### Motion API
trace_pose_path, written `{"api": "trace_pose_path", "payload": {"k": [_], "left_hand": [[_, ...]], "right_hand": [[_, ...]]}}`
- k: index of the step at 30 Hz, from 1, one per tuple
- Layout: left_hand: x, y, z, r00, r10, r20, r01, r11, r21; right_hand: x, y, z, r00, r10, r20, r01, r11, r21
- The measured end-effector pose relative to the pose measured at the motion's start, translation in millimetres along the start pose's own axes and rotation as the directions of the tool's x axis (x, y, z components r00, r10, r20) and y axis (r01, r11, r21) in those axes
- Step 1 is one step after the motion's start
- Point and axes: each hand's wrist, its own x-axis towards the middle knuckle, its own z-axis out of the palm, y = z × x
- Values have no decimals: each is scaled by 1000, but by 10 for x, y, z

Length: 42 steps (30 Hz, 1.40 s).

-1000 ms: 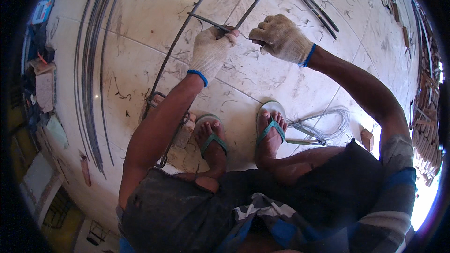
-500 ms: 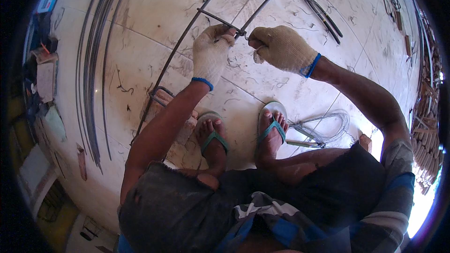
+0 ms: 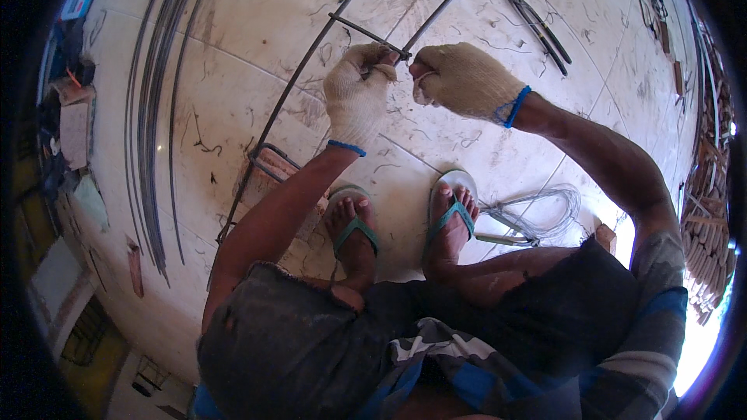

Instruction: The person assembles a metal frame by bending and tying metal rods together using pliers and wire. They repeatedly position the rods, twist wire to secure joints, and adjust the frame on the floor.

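A long frame of dark rebar (image 3: pixel 307 64) with crosswise stirrups runs from the top of the view down to the left. My left hand (image 3: pixel 359 97), in a cream knitted glove with a blue cuff, is closed at the corner where a stirrup (image 3: pixel 364 32) meets the right-hand bar. Its thumb and fingertips pinch the rebar there. Just right of that joint is my right hand (image 3: pixel 471 82), gloved the same way. Its fingers are pressed together, slightly apart from the bar; whatever they pinch is hidden.
Long-handled pincers (image 3: pixel 538 31) lie right of the frame. A coil of thin wire (image 3: pixel 548 214) rests beside my right foot. Several loose steel rods (image 3: pixel 156 109) stretch along the left. Bricks (image 3: pixel 274 162) sit under the frame; wire scraps litter the tiled floor.
My right hand has turned slightly and drawn a little away from the joint. My left hand and the frame have shifted slightly right.
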Motion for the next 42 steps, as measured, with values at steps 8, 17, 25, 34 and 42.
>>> {"api": "trace_pose_path", "payload": {"k": [8,17,25,34,42], "left_hand": [[-44,37,-126,896,340,284,-420,857,298],[27,10,-141,827,451,337,-560,719,412],[10,13,-154,897,370,244,-437,829,348],[43,-49,-178,957,243,156,-283,898,337],[46,-3,-90,978,173,120,-196,956,217]], "right_hand": [[134,-48,-35,959,-45,280,-16,977,212],[156,-61,-427,930,-83,358,49,993,105],[283,148,-269,973,-190,131,226,900,-372],[420,400,-335,923,-332,195,382,715,-585],[-103,708,-317,955,-271,-119,217,915,-340]]}}
